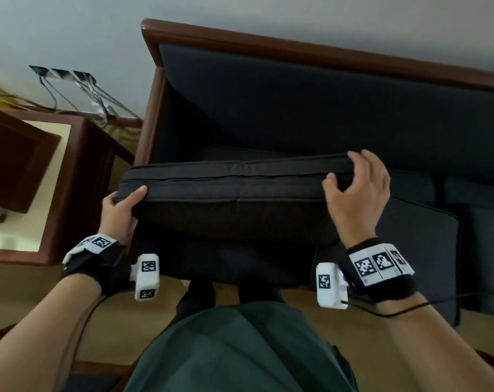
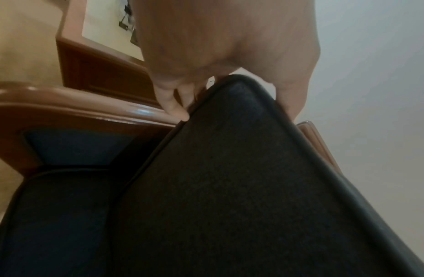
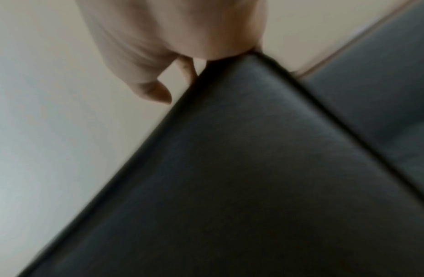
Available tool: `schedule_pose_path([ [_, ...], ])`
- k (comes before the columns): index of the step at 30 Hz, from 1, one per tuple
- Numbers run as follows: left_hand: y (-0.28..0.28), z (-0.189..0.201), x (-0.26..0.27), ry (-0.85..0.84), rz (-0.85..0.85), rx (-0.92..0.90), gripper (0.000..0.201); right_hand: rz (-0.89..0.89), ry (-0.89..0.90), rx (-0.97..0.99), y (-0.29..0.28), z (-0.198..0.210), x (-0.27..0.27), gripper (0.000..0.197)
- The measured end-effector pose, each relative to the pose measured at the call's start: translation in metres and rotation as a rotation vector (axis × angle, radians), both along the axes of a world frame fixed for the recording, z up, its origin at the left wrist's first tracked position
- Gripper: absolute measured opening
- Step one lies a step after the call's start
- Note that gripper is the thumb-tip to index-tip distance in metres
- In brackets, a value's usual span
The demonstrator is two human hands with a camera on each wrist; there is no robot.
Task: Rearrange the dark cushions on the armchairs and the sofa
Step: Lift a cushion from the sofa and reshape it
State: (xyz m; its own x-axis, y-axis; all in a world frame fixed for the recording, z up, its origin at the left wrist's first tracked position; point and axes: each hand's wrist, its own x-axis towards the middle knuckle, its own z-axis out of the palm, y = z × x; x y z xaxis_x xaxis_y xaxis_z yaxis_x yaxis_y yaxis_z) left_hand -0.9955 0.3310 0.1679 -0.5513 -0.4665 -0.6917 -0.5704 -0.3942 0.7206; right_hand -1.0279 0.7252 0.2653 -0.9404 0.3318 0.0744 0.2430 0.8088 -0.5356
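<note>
Item: cushion [image 1: 234, 199], dark, one in hand. You are holding it on edge at the frame's centre, over the front of the sofa [image 1: 311, 108] seat, its top seam facing you.

Hands: your left hand [image 1: 118, 213] is gripping the cushion's left corner, thumb on top and fingers curled round the piping. Your right hand [image 1: 356, 190] is curling over the right end; the thumb is lifting clear, so the grip there is looking loose.

Orientation: the long axis is running left to right across the frame, parallel to the backrest.

Progress: this cushion is not yet seated. Another cushion [image 1: 421, 250] is lying at lower right. No armchairs are showing, so their share is looking undone.
</note>
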Motion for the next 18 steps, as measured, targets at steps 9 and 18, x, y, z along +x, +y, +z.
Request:
schedule_pose_path([
  [9,-0.014,0.001,0.026,0.038,-0.17,0.044,0.091,0.792,-0.463,0.407,-0.186,-0.017,-0.004,0.109],
  [18,-0.053,0.006,0.056,0.054,-0.472,0.132,0.113,0.753,-0.515,0.68,-0.27,-0.04,0.028,0.082],
])
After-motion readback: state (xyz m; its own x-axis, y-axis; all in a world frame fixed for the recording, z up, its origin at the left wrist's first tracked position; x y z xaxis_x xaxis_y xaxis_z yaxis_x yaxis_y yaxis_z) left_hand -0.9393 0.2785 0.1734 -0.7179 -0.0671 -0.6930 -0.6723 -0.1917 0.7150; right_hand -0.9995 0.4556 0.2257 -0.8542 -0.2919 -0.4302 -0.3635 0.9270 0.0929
